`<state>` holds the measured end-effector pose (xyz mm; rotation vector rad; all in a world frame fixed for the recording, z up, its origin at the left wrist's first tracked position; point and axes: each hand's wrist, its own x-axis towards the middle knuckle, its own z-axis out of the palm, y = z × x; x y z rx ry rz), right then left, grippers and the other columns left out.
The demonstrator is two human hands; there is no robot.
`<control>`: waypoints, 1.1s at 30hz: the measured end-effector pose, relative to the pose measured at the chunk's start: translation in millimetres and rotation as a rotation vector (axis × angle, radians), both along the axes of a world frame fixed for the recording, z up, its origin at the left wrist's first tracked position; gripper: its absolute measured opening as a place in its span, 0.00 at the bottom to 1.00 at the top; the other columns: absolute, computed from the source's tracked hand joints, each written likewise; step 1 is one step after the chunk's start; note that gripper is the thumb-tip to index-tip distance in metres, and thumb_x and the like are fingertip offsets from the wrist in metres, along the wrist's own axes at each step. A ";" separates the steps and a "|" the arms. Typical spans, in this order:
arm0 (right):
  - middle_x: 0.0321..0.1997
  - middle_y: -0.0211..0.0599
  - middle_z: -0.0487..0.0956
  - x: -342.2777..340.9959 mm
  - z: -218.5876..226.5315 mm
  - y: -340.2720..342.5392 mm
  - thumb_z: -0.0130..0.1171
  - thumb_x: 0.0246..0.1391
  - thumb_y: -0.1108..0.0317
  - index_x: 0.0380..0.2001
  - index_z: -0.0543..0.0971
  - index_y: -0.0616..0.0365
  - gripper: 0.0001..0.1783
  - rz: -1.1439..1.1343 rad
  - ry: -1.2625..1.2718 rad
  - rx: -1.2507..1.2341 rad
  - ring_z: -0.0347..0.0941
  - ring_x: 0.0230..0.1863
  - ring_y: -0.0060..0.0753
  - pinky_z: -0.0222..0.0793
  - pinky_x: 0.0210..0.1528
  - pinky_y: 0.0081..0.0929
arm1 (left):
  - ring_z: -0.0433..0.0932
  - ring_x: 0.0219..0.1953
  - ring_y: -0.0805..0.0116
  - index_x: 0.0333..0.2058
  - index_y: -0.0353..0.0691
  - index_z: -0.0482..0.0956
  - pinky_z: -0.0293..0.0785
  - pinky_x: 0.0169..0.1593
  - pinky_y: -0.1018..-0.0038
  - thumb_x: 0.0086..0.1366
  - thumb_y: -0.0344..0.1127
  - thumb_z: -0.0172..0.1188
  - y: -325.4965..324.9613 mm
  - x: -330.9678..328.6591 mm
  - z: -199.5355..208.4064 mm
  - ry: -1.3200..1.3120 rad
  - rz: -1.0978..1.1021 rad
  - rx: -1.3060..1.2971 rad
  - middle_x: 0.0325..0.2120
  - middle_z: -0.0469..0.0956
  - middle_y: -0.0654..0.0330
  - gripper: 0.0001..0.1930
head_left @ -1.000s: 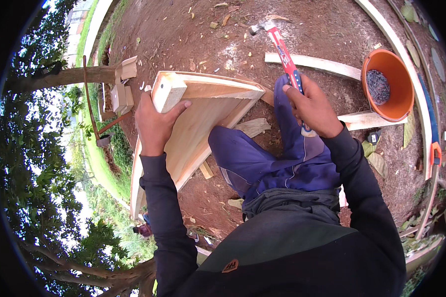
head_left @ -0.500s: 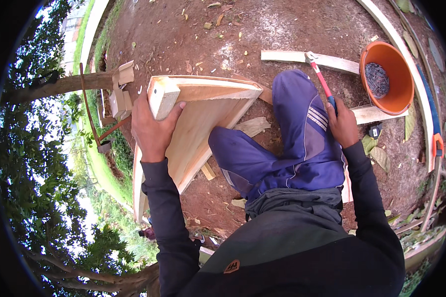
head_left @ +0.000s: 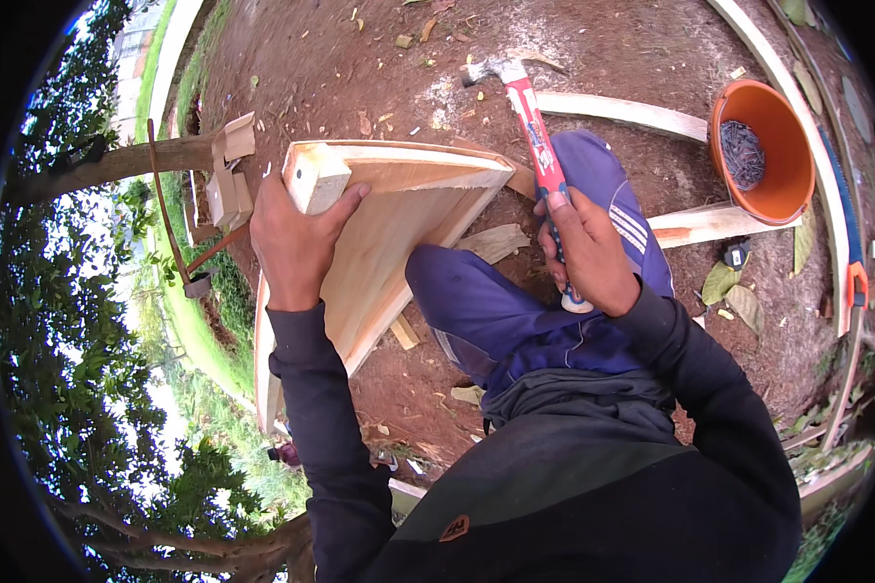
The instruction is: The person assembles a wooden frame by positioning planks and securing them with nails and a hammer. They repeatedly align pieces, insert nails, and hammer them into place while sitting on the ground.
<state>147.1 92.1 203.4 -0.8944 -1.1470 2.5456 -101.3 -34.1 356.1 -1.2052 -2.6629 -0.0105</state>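
Observation:
A shallow wooden frame with a panel (head_left: 379,238) stands tilted to the left of my knees. My left hand (head_left: 299,233) grips its upper corner, thumb and fingers around the end of a square wooden block (head_left: 318,180). A dark spot shows on the block's end. In my right hand (head_left: 590,248) is a claw hammer (head_left: 535,126) with a red and blue handle, its head pointing up and away from me. The hammer is raised over my right knee, apart from the frame.
An orange bucket (head_left: 792,165) of nails stands at the right, beside wooden strips (head_left: 632,114) on the dirt. A black tape measure (head_left: 737,255) and a saw (head_left: 857,282) lie nearby. On the left are a cardboard box (head_left: 228,194), a hoe-like tool (head_left: 196,284) and a tree.
My right hand has swung the hammer from beside my right thigh up and leftward, closer to the frame. My left hand keeps its hold, and the frame has barely shifted.

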 end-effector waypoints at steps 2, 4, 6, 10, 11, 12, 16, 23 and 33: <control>0.21 0.32 0.74 -4.6 -0.8 -10.2 0.48 0.76 0.54 0.34 0.72 0.61 0.21 0.137 0.060 0.197 0.69 0.17 0.24 0.64 0.20 0.29 | 0.82 0.40 0.40 0.44 0.29 0.77 0.77 0.44 0.53 0.49 0.53 0.82 0.1 -6.3 -0.7 0.006 -0.038 0.021 0.37 0.82 0.41 0.36; 0.20 0.40 0.76 -6.3 -3.9 -17.0 0.50 0.75 0.56 0.31 0.71 0.63 0.22 0.280 0.057 0.376 0.74 0.19 0.35 0.67 0.26 0.38 | 0.80 0.35 0.37 0.37 0.29 0.76 0.76 0.39 0.51 0.48 0.56 0.82 0.7 -11.5 -2.0 0.004 -0.116 0.077 0.32 0.79 0.42 0.36; 0.20 0.42 0.76 -6.9 -4.8 -20.9 0.51 0.75 0.56 0.32 0.71 0.63 0.21 0.212 0.042 0.410 0.74 0.19 0.39 0.68 0.26 0.39 | 0.81 0.35 0.37 0.37 0.29 0.76 0.76 0.40 0.51 0.48 0.56 0.82 0.7 -13.8 -3.5 -0.010 -0.125 0.087 0.32 0.79 0.41 0.36; 0.20 0.45 0.76 -8.8 0.9 -18.1 0.52 0.75 0.56 0.32 0.72 0.64 0.21 0.100 0.047 0.229 0.73 0.19 0.41 0.68 0.26 0.39 | 0.81 0.35 0.36 0.37 0.29 0.76 0.76 0.40 0.51 0.48 0.56 0.82 -1.3 -15.4 -4.2 0.036 -0.124 0.059 0.32 0.80 0.40 0.35; 0.19 0.43 0.76 -10.0 2.9 -14.3 0.51 0.75 0.56 0.32 0.72 0.64 0.21 0.142 0.017 0.305 0.73 0.18 0.37 0.67 0.25 0.37 | 0.81 0.35 0.37 0.38 0.29 0.76 0.76 0.40 0.51 0.48 0.56 0.82 -1.8 -15.6 -4.0 0.033 -0.112 0.050 0.32 0.80 0.40 0.36; 0.19 0.40 0.75 -11.2 4.0 -8.7 0.50 0.75 0.56 0.32 0.72 0.64 0.21 0.209 0.047 0.378 0.72 0.18 0.33 0.67 0.24 0.35 | 0.81 0.36 0.37 0.38 0.29 0.76 0.76 0.41 0.51 0.48 0.56 0.82 -1.9 -15.9 -4.0 0.031 -0.104 0.040 0.33 0.80 0.40 0.36; 0.18 0.31 0.72 -15.3 6.0 7.9 0.47 0.77 0.55 0.31 0.72 0.61 0.22 0.095 -0.021 0.201 0.70 0.18 0.20 0.64 0.20 0.29 | 0.81 0.36 0.37 0.38 0.28 0.76 0.76 0.41 0.51 0.48 0.56 0.82 -2.3 -16.0 -3.8 0.011 -0.118 0.062 0.33 0.80 0.40 0.36; 0.17 0.28 0.69 -12.6 2.3 -6.1 0.47 0.76 0.54 0.30 0.71 0.59 0.23 0.242 0.051 0.425 0.69 0.17 0.20 0.62 0.18 0.27 | 0.81 0.37 0.39 0.40 0.28 0.76 0.76 0.42 0.51 0.49 0.55 0.82 -1.6 -17.0 -4.9 -0.021 -0.127 0.094 0.33 0.80 0.41 0.36; 0.22 0.28 0.72 -4.2 -10.8 20.1 0.48 0.76 0.53 0.41 0.75 0.59 0.19 -0.041 -0.029 0.228 0.66 0.16 0.17 0.62 0.18 0.21 | 0.85 0.46 0.45 0.55 0.29 0.75 0.79 0.50 0.57 0.50 0.51 0.82 0.5 -11.5 -3.1 0.030 -0.059 0.011 0.44 0.83 0.41 0.41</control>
